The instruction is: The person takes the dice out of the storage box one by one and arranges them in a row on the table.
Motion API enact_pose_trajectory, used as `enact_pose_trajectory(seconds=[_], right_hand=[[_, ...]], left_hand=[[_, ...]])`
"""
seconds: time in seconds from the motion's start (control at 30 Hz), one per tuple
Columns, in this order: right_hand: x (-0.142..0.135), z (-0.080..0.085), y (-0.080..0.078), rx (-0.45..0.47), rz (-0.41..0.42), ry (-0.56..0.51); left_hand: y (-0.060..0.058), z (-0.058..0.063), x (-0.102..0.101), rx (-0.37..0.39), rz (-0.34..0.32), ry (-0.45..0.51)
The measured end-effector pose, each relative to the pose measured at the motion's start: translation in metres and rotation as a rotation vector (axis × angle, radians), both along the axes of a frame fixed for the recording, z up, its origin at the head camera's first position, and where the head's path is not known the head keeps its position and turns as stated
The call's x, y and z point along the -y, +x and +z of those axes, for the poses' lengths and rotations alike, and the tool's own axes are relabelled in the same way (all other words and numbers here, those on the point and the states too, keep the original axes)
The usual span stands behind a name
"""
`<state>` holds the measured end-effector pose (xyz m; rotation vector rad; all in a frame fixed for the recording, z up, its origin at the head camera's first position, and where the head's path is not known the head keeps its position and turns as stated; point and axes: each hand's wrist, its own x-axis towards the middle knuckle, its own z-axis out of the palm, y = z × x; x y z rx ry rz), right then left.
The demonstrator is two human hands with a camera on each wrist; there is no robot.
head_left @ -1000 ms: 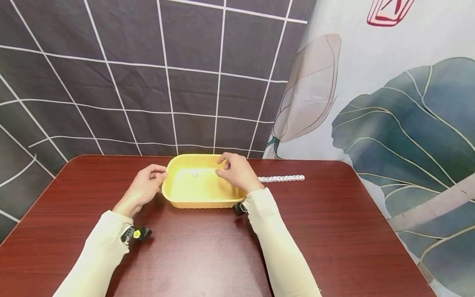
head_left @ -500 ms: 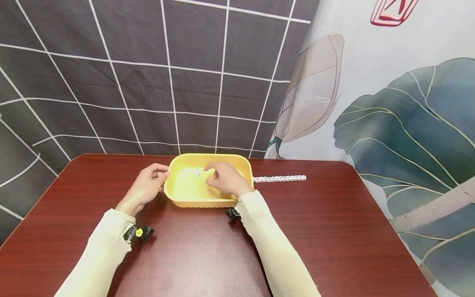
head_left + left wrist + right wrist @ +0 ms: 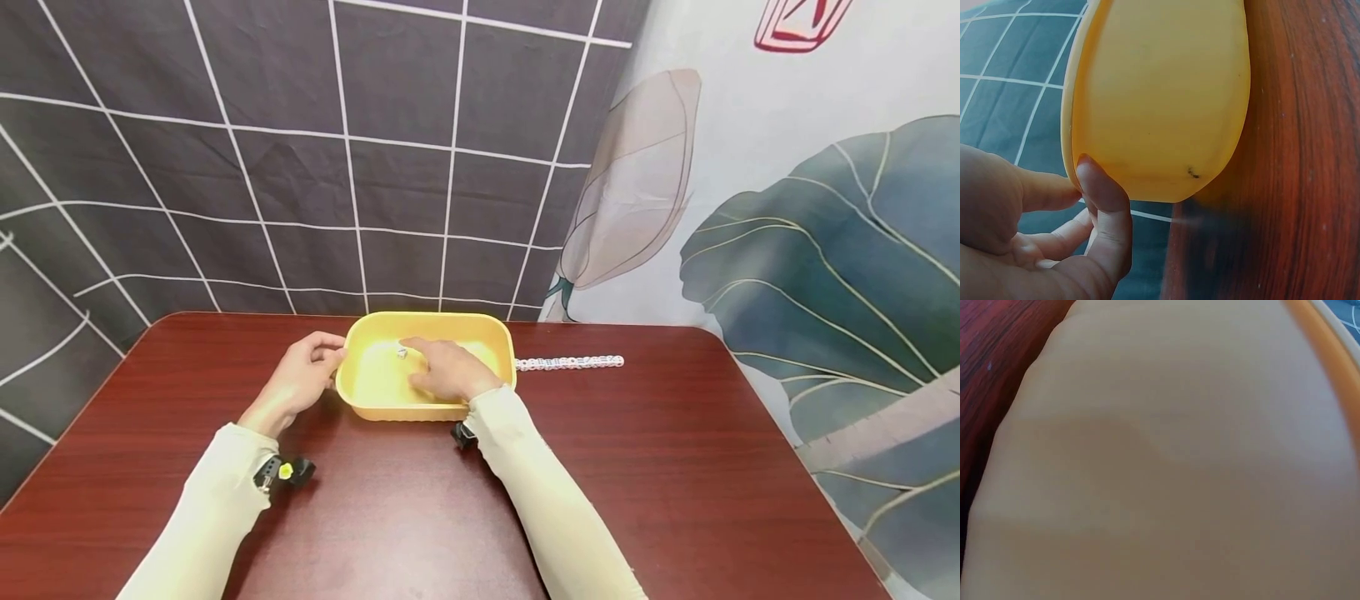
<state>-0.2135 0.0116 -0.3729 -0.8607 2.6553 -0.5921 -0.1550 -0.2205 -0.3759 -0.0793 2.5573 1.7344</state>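
Observation:
A yellow plastic tub point(image 3: 427, 412) stands on the table near its far edge. At the tub's left end my left hand point(image 3: 296, 379) pinches the rim between thumb and fingers, and the left wrist view shows the thumb point(image 3: 1107, 206) against the wall. My right hand point(image 3: 453, 371) reaches down into the tub, its index finger stretched out and the thumb apart from it. Just by that index fingertip lies a small white die point(image 3: 402, 352) on the tub's floor. In the right wrist view the tub's side point(image 3: 1166, 456) fills the picture and hides the hand.
A straight row of white dice point(image 3: 573, 362) with coloured marks runs rightward from the tub's right end. The brown wooden table point(image 3: 675, 467) extends to both sides. Behind it hang a dark grid-patterned cloth point(image 3: 300, 183) and a leaf-patterned cloth point(image 3: 817, 242).
My right hand has moved left and lower inside the tub, up to the small die. My left hand keeps its pinch on the rim. The view has shifted slightly.

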Motion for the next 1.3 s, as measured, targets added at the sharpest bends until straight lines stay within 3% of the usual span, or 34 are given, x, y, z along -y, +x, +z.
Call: enact_pose_trajectory(seconds=[0.37, 0.67, 0.97, 1.3], right_hand=[[0.0059, 0.0010, 0.0025, -0.009, 0.043, 0.161], [0.0031, 0.0091, 0.0028, -0.044, -0.048, 0.103], [0.0027, 0.0048, 0.0003, -0.064, 0.027, 0.114], [-0.0017, 0.0070, 0.0018, -0.053, -0.050, 0.041]], left_hand=[[0.0002, 0.0004, -0.0007, 0.011, 0.001, 0.006], [0.0005, 0.0013, -0.0008, 0.008, -0.003, 0.009], [-0.0001, 0.0008, -0.0004, 0.007, 0.001, 0.003], [0.0000, 0.0003, -0.0002, -0.003, 0.001, -0.011]])
